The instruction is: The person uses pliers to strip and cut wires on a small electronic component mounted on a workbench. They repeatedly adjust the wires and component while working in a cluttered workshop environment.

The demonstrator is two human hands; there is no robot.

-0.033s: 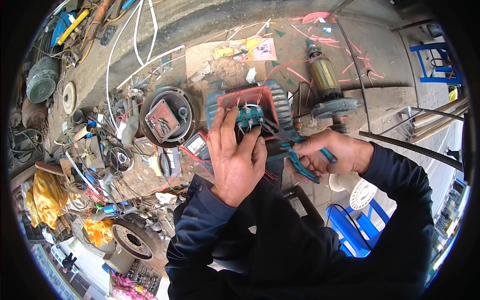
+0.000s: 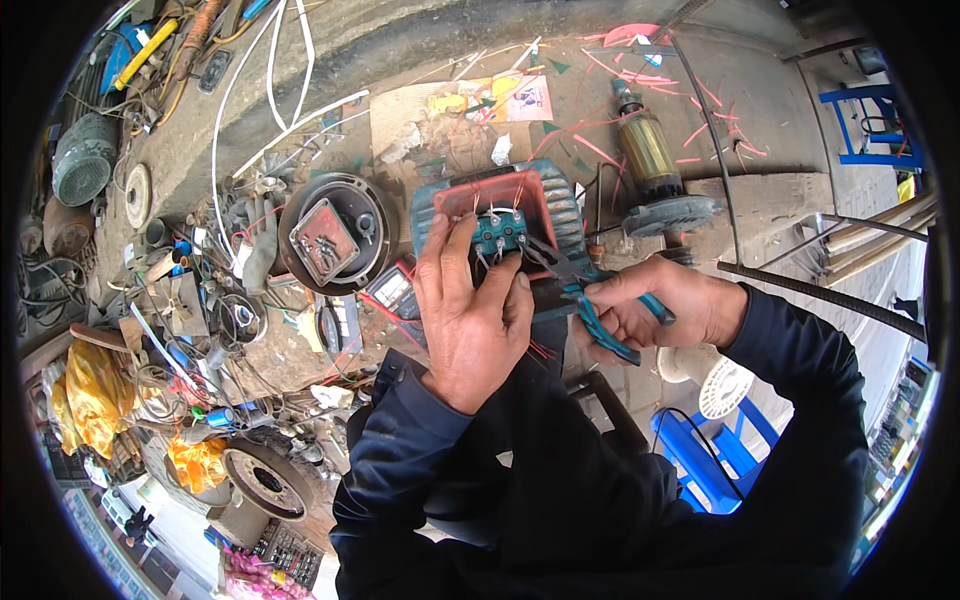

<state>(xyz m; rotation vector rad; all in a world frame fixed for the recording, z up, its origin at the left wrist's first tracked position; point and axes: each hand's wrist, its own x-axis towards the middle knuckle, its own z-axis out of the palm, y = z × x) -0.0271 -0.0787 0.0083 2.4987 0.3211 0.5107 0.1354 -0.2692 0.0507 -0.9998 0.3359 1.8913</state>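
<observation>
Still, pliers (image 2: pixel 590 300) gripped, left hand (image 2: pixel 470 310) unmoved

I see a concrete floor (image 2: pixel 760 110) carrying everything. Directly on it: a teal motor housing (image 2: pixel 560 205), a round end cover (image 2: pixel 335 235) just left of it, a copper-wound rotor (image 2: pixel 652 160) to the right, red wire offcuts (image 2: pixel 610 150), white cables (image 2: pixel 280 60), and cluttered scrap parts (image 2: pixel 180 310) along the left.
</observation>
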